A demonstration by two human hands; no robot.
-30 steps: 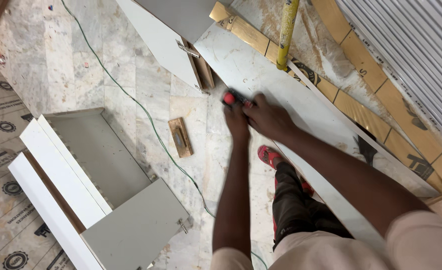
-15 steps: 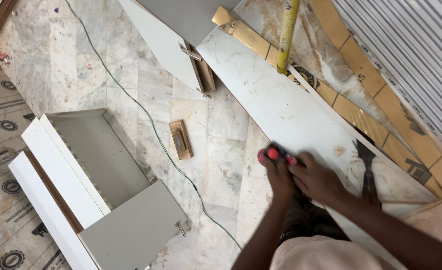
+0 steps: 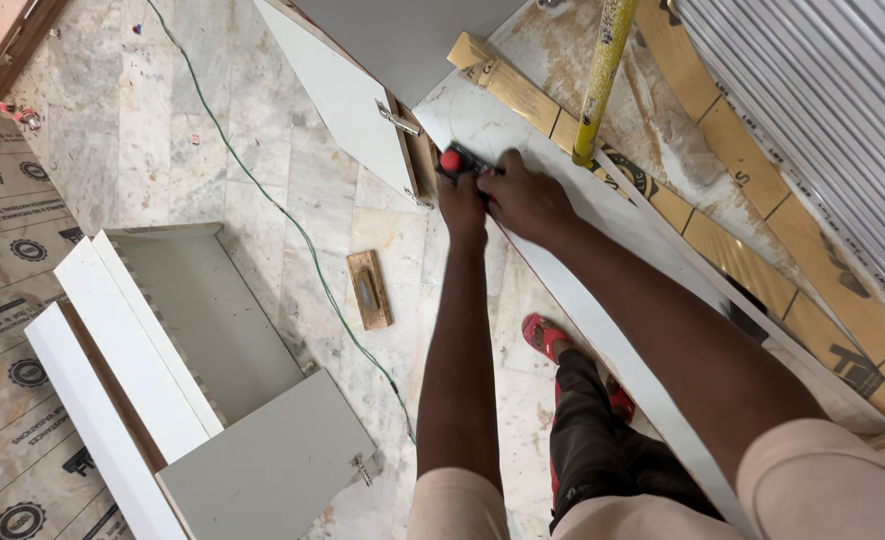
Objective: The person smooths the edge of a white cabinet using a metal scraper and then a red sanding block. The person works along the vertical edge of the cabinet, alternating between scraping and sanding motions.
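Observation:
Both my arms reach out to the far end of a long white board (image 3: pixel 602 330) that lies slanted across the floor. My left hand (image 3: pixel 459 198) and my right hand (image 3: pixel 524 195) together grip a small tool with a red and black handle (image 3: pixel 454 160), pressed against the board's near edge close to its far corner. The tool's working end is hidden under my fingers.
A white cabinet box (image 3: pixel 177 370) with hinged doors lies open at the left. A small wooden block (image 3: pixel 369 289) and a green cable (image 3: pixel 292 225) lie on the marble floor. A yellow pole (image 3: pixel 602 75) stands beside wooden strips (image 3: pixel 722 240). Another white panel (image 3: pixel 347 95) leans at the top.
My hands have slid the red-handled tool along the board's edge, from near my body half a second ago out to the far corner, with both arms now stretched forward.

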